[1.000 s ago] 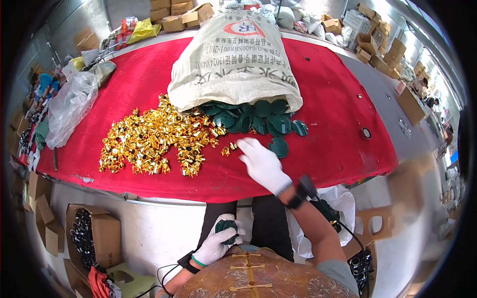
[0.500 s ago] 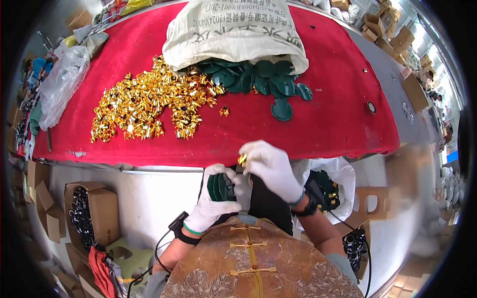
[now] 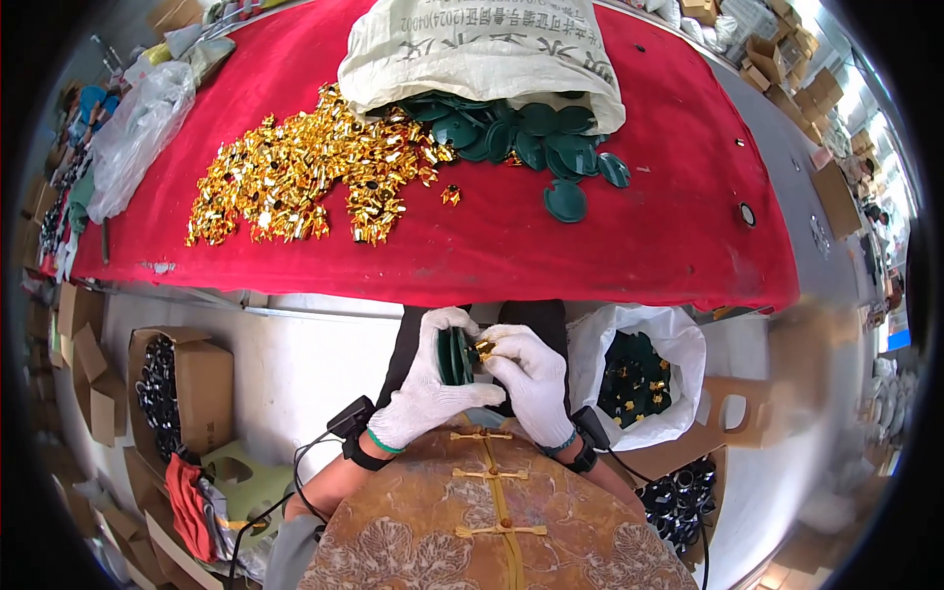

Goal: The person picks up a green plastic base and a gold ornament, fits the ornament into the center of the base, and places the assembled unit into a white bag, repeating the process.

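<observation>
In my gloved left hand [image 3: 425, 379] is a small stack of dark green discs [image 3: 453, 356], held on edge between thumb and fingers above my lap. My gloved right hand [image 3: 529, 376] pinches a shiny gold flower-shaped piece [image 3: 483, 349] against the right face of the stack. Whether the piece is seated on a disc I cannot tell. On the red cloth [image 3: 472, 261] ahead lies a wide heap of similar gold pieces [image 3: 295, 182]. More green discs [image 3: 564, 201] spill out of a white woven sack [image 3: 472, 59] beside the heap.
Right of my lap stands a white bag [image 3: 688, 344] holding green discs with gold pieces on them. A cardboard box [image 3: 205, 393] of dark shiny parts sits on the left. Crumpled clear plastic [image 3: 143, 138] lies at the table's left edge; a small ring [image 3: 747, 214] lies right.
My right hand has come down and left, bringing the gold piece from above to the discs. My left hand still holds the stack. The view has shifted slightly.
</observation>
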{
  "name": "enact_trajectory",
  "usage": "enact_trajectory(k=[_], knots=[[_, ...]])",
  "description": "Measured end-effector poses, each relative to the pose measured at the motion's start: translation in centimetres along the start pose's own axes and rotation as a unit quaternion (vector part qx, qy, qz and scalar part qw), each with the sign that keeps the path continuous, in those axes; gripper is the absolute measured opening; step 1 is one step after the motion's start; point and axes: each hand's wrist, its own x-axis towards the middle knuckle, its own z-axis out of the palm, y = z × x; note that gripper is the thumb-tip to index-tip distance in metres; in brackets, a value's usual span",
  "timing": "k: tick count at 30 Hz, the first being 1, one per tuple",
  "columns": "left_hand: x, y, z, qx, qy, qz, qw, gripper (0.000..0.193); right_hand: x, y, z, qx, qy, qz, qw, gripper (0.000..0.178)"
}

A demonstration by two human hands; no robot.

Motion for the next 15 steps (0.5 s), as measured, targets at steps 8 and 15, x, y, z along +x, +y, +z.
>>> enact_trajectory(k=[8, 15], knots=[[0.2, -0.5, -0.7, 0.141, -0.035, 0.067, 0.987, 0.083, -0.1, -1.0, 0.4, -0.255, 0.000, -0.210, 0.944, 0.010], [0.7, -0.8, -2.1, 0.311, -0.123, 0.177, 0.925, 0.084, 0.3, -2.0, -0.6, -0.048, -0.068, 0.237, 0.968, 0.008]])
